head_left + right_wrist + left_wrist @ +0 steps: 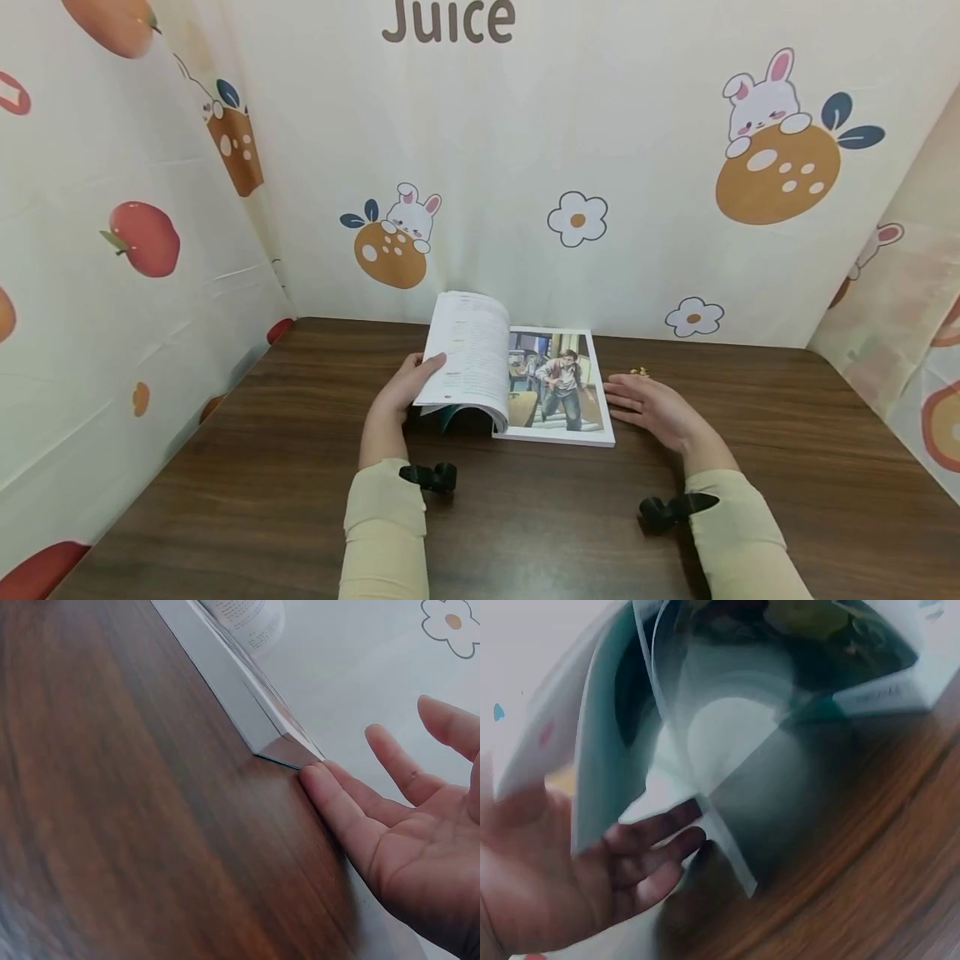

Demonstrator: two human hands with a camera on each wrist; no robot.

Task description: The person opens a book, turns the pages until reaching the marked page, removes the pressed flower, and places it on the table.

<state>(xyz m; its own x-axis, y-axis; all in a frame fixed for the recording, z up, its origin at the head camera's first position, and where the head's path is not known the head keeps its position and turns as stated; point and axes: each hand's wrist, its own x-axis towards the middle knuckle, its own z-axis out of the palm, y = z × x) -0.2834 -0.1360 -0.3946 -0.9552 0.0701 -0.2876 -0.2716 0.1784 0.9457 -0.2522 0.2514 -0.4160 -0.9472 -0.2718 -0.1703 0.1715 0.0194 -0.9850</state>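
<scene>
An open book (558,392) lies on the table, its right page showing a colour picture of a running figure. The left-side pages (468,350) are lifted and bowed, printed with text. My left hand (408,385) grips their outer edge, thumb on top and the other fingers underneath. In the left wrist view, the teal-green cover (604,742) arches over the tabletop beside the left hand (562,870). With fingers extended, my right hand (660,408) is at the book's right edge. Its fingertips (315,776) meet the corner of the thick page block (232,690) in the right wrist view.
The dark wood table (525,517) reaches back to a white curtain (495,167) printed with rabbits, fruit and flowers. More printed cloth hangs at both sides. A small yellow thing (639,372) shows just behind the right hand. Dark wrist cameras (663,514) project inward from both sleeves.
</scene>
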